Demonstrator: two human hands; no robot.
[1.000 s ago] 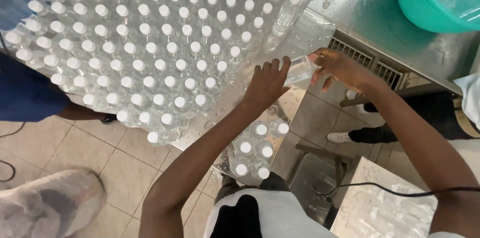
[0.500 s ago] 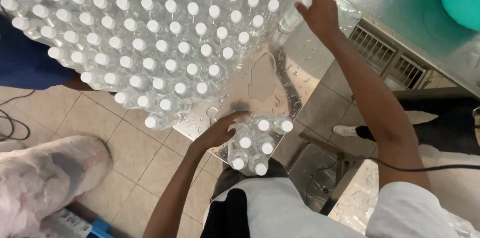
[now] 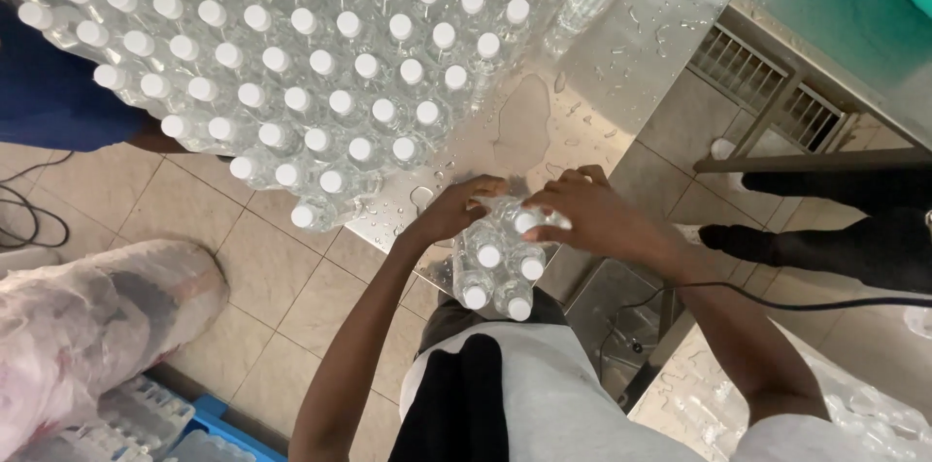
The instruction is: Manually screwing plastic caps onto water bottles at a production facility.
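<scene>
Looking down from my head, I see a wet steel desk (image 3: 621,64) running across the upper half of the frame, its upper left crowded with upright clear bottles with white caps (image 3: 320,54). At the desk's near edge, just below the middle of the frame, stands a small cluster of bottles (image 3: 497,273), caps up. My left hand (image 3: 456,213) cups the cluster's left top, and my right hand (image 3: 592,214) reaches over its upper right, fingers curled on a cap. Both hands are close together, closed loosely around the cluster rather than clamped hard. I judge the bottles full, so the group would be heavy, its thin plastic walls yielding and slippery with water; a grip around the sides looks safer than the caps. Lower left, plastic-wrapped bundles (image 3: 87,326) rest on tiled floor (image 3: 262,287).
</scene>
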